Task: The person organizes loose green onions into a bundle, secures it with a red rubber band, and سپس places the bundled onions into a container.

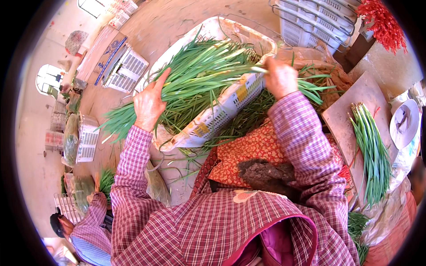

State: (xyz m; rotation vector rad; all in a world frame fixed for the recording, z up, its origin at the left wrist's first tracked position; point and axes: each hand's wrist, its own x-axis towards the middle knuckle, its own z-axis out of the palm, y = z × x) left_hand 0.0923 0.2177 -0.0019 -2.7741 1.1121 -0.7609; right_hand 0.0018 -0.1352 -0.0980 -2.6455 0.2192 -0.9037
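Green chives [199, 75], a big loose heap of them, are lying across a white slotted plastic crate [230, 106] that sits tilted right in front of the person, leaning on the lap so the greens are within easy reach of both arms. The left hand [148, 104] rests flat and mostly open on the leafy end at the left, fingers spread, pressing the leaves down rather than gripping, I guess to keep the pile from sliding off the low edge of the crate. The right hand [280, 77] is curled closed around a small bunch at the pale stem ends on the right, so that's a pinch-and-pull kind of hold, good for lining the stems up.

Over on the right there's a wooden board [350, 111] with a neat finished-looking bundle of chives [372, 155] laid lengthwise, stem ends pointing far. A red patterned apron [253, 150] covers the lap. Far right are stacked white crates [310, 22]. Near left corner, another person [84, 226] in a checked sleeve is crouched by more greens and crates on the floor.
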